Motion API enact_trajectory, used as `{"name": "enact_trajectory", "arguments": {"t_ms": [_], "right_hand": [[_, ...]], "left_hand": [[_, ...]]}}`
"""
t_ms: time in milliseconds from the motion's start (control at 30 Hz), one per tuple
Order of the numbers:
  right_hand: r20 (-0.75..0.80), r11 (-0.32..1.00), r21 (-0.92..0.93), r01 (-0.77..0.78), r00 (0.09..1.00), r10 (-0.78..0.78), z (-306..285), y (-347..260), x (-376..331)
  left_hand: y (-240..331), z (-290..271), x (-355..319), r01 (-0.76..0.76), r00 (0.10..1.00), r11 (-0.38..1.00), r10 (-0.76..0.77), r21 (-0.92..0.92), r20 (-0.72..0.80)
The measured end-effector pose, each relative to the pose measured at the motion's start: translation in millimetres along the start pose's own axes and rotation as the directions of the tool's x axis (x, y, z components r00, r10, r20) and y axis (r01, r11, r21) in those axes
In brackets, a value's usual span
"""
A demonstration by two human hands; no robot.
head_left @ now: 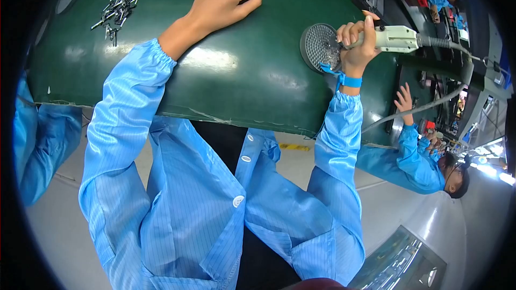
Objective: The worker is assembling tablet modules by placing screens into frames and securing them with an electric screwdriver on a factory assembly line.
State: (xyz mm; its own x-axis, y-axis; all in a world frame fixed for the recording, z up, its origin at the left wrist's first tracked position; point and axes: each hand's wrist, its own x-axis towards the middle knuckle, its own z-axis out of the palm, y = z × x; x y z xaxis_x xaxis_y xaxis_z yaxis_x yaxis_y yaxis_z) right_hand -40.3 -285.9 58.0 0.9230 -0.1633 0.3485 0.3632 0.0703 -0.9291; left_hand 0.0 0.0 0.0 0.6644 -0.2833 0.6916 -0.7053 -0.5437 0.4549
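The electric screwdriver (398, 39) lies nearly level above the far right of the green surface (231, 94), its pale body pointing away from the wearer's right hand (359, 37). That hand's grip is wrapped round the near end of the tool — fingers curled over it, the tip hidden from me. A grey cord (430, 105) loops from the screwdriver's tail. Just beside and partly under the hand sits a round, dimpled dish (314, 48), with shiny bits too small to make out. A blue wrist strap (352, 81) circles the right wrist.

The left hand (228, 1) is well apart, over the middle of the surface, its grip narrow — fingers folded in, palm hidden, so I cannot tell if it holds anything. Farther left lies a loose pile of slim metal parts (118, 12). Off to the right, a co-worker in blue (424, 166) raises a hand (404, 99).
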Motion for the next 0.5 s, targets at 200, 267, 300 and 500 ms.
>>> {"name": "enact_trajectory", "arguments": {"t_ms": [200,267,300,500], "right_hand": [[0.03,0.994,0.096,0.052,0.998,-0.056,9.5,-9.1,5.7],[0.028,0.994,0.107,0.025,0.999,-0.028,17.4,-6.8,7.2],[0.03,0.994,0.11,0.027,0.999,-0.031,24.6,-7.3,9.1],[0.148,0.986,0.164,-0.034,0.989,0.009,71.4,-6.9,14.8]], "left_hand": [[0.2,3.5,0.4,-0.009,1.0,1.0,0.009,-0.002,-0.004],[0.6,2.7,0.3,-0.016,1.0,1.0,0.016,-0.007,-0.001],[-0.2,2.9,0.4,-0.018,1.0,1.0,0.018,-0.003,-0.003],[-1.3,4.1,0.7,-0.032,0.999,0.999,0.032,-0.01,-0.007]]}}
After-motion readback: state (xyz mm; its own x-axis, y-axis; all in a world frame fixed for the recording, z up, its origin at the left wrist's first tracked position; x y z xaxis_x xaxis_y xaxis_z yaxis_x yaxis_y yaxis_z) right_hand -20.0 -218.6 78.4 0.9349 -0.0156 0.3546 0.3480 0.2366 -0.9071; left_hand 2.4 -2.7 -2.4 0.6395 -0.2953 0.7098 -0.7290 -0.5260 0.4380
